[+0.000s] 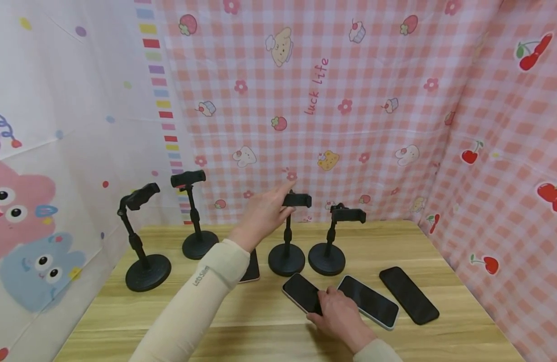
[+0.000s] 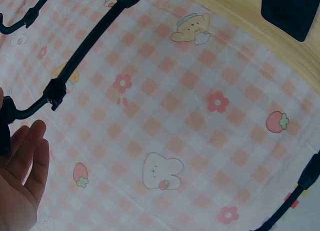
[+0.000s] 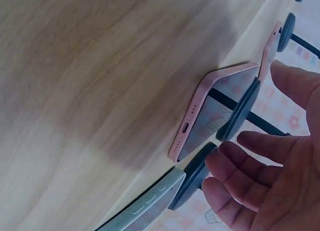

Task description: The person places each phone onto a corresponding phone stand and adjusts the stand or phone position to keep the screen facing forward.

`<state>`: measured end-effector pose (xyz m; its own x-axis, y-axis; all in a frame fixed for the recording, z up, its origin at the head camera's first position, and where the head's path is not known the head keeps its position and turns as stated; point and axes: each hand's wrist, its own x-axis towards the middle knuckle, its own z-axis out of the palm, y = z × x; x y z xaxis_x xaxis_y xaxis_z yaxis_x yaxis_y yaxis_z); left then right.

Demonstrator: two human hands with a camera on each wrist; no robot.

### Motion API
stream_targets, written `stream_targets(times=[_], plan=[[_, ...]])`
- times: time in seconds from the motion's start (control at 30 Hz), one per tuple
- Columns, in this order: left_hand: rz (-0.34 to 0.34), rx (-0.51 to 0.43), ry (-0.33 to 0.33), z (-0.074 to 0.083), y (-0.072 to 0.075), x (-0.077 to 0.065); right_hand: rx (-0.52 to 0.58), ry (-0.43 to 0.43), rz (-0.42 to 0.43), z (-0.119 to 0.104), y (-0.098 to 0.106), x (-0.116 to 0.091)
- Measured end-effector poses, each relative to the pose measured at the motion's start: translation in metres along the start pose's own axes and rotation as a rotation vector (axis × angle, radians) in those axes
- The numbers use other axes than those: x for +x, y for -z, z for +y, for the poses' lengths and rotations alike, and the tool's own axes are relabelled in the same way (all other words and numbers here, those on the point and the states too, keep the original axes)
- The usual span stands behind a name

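Observation:
My left hand [image 1: 266,213] is at the holder of a black phone stand [image 1: 286,260], with fingers above and thumb below its left end. In the left wrist view, the fingers [image 2: 34,156] lie against the dark holder at the image edge. Lower down, my right hand [image 1: 343,315] hovers at the near end of a pink-edged phone [image 1: 301,291] lying screen up. The right wrist view shows the right hand's fingers [image 3: 237,183] spread and loosely bent, apart from that phone [image 3: 197,106]. A pale-edged phone [image 1: 371,303] lies just right of the right hand.
A black phone [image 1: 408,295] lies farther right. Another phone [image 1: 251,269] is partly hidden behind the left forearm. More black stands [image 1: 148,273] are at the left, and one [image 1: 327,259] is right of the handled stand. Patterned cloth hangs behind the wooden table [image 1: 242,327].

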<state>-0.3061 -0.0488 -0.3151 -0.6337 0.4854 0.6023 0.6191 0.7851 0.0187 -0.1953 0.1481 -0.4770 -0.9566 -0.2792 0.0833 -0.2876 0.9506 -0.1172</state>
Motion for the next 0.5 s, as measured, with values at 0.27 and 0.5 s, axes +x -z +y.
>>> stream_targets(times=[0.27, 0.5], plan=[[0.056, -0.023, -0.07, -0.008, 0.001, -0.007, -0.009, -0.04, -0.02, 0.001, -0.004, 0.01], [0.071, -0.051, -0.069, -0.01, -0.001, -0.009, 0.001, -0.054, -0.032, 0.001, -0.011, 0.017]])
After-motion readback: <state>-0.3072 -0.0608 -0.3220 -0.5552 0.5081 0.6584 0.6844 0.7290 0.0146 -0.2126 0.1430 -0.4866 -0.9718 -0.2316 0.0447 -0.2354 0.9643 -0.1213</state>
